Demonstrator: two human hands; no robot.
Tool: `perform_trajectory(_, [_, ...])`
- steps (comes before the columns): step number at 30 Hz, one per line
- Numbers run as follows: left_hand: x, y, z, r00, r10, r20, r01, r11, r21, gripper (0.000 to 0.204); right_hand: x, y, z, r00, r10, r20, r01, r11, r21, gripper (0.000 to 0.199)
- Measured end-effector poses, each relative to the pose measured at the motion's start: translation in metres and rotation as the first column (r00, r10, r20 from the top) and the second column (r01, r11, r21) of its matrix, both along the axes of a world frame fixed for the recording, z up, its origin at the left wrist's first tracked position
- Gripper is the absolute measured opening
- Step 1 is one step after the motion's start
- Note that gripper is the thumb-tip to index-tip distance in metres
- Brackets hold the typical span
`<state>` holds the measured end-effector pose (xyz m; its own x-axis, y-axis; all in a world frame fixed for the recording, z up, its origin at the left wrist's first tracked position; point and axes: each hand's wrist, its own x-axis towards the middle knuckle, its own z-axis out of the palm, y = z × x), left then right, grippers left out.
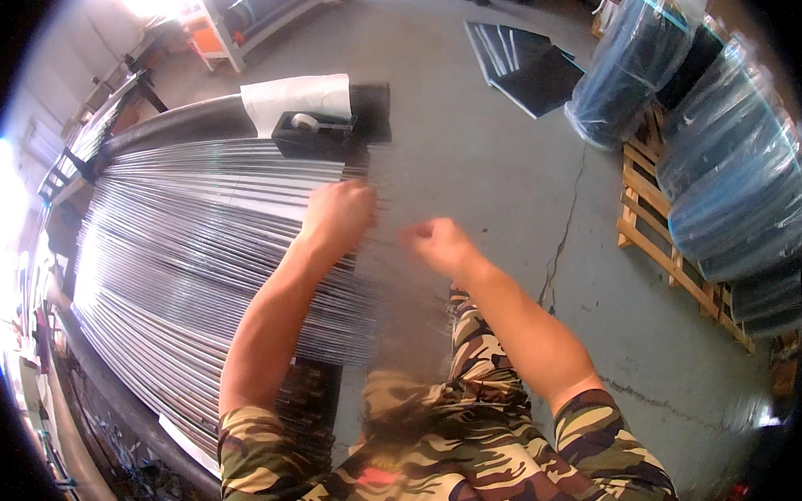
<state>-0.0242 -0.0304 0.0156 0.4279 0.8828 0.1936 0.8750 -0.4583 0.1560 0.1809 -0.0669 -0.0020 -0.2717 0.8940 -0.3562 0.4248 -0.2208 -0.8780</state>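
Many thin, shiny grey strands (215, 215) lie side by side across the bench on my left, their free ends hanging past its near edge. My left hand (342, 214) is closed above the ends of these strands; whatever its fingers pinch is hidden. Just to the right, in front of my body, my right hand (441, 245) has its fingers curled together and slightly blurred, and what they hold is too small to make out. Beyond my left hand stands a black tape dispenser (314, 141) with a pale roll, beside a white sheet (291, 101) draped over the dark surface.
Large dark rolls in clear plastic wrap (735, 176) stand at the right, some on a wooden pallet (665, 244). Flat dark panels (538, 77) lie on the cracked grey floor (476, 164) ahead. Another bench (268, 16) is at the far left.
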Motion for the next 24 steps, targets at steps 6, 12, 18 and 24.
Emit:
perform_trajectory(6, [-0.004, 0.046, -0.017, 0.979, 0.093, 0.18, -0.128, 0.973, 0.193, 0.032, -0.003, -0.013, -0.014, 0.911, 0.394, -0.117, -0.398, 0.917, -0.012, 0.049])
perform_trajectory(12, [-0.005, 0.038, -0.02, 0.973, 0.033, 0.23, -0.078, 0.979, 0.19, 0.031, 0.004, -0.02, -0.011, 0.854, 0.519, -0.044, -0.518, 0.855, 0.03, 0.053])
perform_trajectory(18, [-0.044, 0.032, 0.001, 0.933, 0.008, 0.361, -0.003, 1.0, -0.015, 0.027, 0.039, 0.026, 0.021, 0.966, 0.243, -0.09, -0.247, 0.968, -0.034, 0.035])
perform_trajectory(24, [-0.021, 0.047, 0.015, 0.825, 0.005, 0.565, -0.289, 0.862, 0.416, 0.054, 0.007, 0.146, 0.064, 0.99, 0.076, 0.119, -0.132, 0.793, 0.594, 0.028])
